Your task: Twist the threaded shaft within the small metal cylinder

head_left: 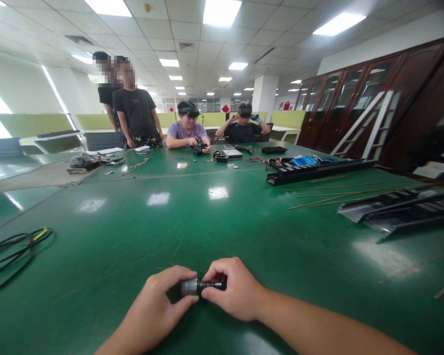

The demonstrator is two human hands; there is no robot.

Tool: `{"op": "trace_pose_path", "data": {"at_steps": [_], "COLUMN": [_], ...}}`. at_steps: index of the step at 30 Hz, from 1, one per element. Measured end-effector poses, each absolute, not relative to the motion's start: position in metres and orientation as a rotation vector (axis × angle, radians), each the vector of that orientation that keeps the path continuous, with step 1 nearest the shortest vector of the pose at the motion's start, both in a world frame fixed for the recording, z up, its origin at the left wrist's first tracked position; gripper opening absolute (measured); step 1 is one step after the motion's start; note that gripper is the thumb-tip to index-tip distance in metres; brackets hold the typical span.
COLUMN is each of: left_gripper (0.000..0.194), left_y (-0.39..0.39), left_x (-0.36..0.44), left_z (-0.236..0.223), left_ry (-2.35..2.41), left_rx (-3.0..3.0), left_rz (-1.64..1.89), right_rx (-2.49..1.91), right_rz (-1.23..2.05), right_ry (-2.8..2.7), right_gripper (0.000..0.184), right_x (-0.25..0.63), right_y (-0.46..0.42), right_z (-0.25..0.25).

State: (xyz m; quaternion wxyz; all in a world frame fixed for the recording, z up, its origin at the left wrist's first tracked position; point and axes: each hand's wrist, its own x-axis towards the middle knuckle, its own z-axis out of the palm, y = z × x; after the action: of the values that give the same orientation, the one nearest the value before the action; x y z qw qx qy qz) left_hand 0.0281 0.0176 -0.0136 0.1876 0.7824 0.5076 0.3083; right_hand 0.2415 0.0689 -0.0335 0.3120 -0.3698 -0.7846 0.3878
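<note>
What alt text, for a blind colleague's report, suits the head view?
The left hand and right hand grip a small threaded metal fitting over a green table. Black cable lies left, black slotted trunking right, and seated people beyond.

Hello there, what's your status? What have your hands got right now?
Left hand on the silver end, right hand on the black end of a silver-and-black cylindrical fitting. Black cables lie off left on the green table.

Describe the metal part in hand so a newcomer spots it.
On the green workbench, at the near edge, the left hand and right hand meet. Between them sits a short silver cylinder with a dark ribbed stem, unlike the black cables to its left.
</note>
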Motion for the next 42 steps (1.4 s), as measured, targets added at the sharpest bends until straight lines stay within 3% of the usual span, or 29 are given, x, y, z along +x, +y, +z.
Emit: {"op": "trace_pose_path", "data": {"at_steps": [42], "left_gripper": [0.024], "left_y": [0.0194], "left_x": [0.0252], "left_z": [-0.0114], "left_ry": [1.448], "left_rx": [2.216], "left_rz": [0.893], "right_rx": [-0.997], "right_rz": [1.055], "right_ry": [-2.052], "right_gripper": [0.009], "right_x": [0.2423], "right_y": [0.0693], "right_z": [-0.0296]}}
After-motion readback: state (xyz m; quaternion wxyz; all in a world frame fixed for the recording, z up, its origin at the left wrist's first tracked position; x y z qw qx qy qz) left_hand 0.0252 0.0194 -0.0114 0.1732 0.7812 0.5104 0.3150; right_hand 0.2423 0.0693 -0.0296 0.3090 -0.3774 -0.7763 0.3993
